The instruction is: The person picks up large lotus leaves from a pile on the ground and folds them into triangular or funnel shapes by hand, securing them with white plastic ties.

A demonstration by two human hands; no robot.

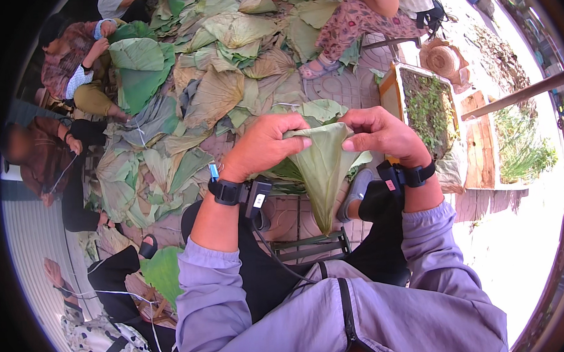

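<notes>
A folded pale-green lotus leaf [325,174] hangs between my two hands, its pointed lower end above my lap. My left hand [265,144] pinches its upper left edge between thumb and fingers. On the upper right edge, my right hand [384,132] grips the leaf with the thumb in front. Behind it lie more green leaves [320,110], partly covered by my hands and the held leaf. Each wrist wears a black strap with a small device [257,194].
Dried and green lotus leaves [218,94] cover the paved ground ahead and to the left. Several people sit around them, one in floral trousers [345,31]. Planter boxes [425,110] and a straw hat [443,59] are on the right. White string [120,292] stretches at lower left.
</notes>
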